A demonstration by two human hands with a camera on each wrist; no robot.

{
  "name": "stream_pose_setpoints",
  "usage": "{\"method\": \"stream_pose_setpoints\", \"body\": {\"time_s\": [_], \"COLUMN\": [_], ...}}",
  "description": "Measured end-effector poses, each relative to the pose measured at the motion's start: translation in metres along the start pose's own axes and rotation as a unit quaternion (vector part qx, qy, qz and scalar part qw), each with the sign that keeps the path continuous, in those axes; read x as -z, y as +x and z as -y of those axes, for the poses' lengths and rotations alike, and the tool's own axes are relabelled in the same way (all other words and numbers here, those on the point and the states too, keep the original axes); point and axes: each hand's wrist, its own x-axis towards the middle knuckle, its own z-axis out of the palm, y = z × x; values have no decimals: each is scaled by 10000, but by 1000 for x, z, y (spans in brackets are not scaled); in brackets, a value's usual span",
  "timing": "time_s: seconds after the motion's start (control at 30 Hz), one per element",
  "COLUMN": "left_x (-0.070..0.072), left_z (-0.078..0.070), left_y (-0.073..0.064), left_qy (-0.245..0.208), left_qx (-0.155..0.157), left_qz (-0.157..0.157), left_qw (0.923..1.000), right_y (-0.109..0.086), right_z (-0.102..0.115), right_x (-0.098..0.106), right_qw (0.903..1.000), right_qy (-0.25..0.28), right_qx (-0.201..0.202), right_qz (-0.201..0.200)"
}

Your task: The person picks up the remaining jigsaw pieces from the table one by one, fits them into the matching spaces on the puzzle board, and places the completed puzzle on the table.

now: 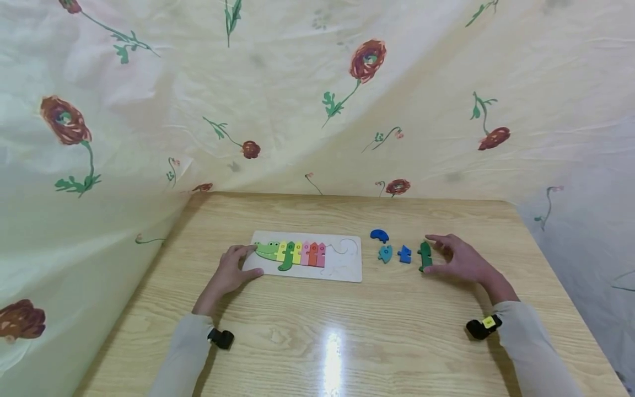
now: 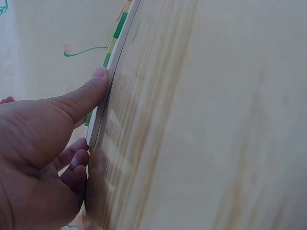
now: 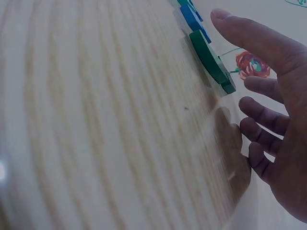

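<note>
A white wooden puzzle board (image 1: pixel 297 273) lies on the table with a colourful crocodile partly filled in. At its left end my left hand (image 1: pixel 233 269) grips the board, thumb along the near edge and index finger by the green head (image 1: pixel 267 251). The left wrist view has the thumb (image 2: pixel 91 93) against the board's side, other fingers bent behind its corner. My right hand (image 1: pixel 461 260) hovers at a green puzzle piece (image 1: pixel 425 256), thumb and fingers spread wide around its right side. In the right wrist view, a gap separates the thumb (image 3: pixel 249 33) from that piece.
Left of the green piece lie a blue piece (image 1: pixel 404 254), a light blue piece (image 1: pixel 385 253) and a curved dark blue piece (image 1: pixel 379 235). A flowered cloth (image 1: pixel 297 110) hangs behind the wooden table (image 1: pixel 297 331).
</note>
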Motion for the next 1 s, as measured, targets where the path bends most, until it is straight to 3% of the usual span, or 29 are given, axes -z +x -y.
{"method": "stream_pose_setpoints", "body": {"time_s": [1.0], "left_x": [0], "left_z": [3], "left_y": [1], "left_qy": [57], "left_qx": [-171], "left_qz": [-88], "left_qw": [9998], "right_y": [3], "right_z": [-2], "right_x": [-10], "right_qw": [9994], "right_qy": [-176], "right_qx": [-197], "right_qz": [206]}}
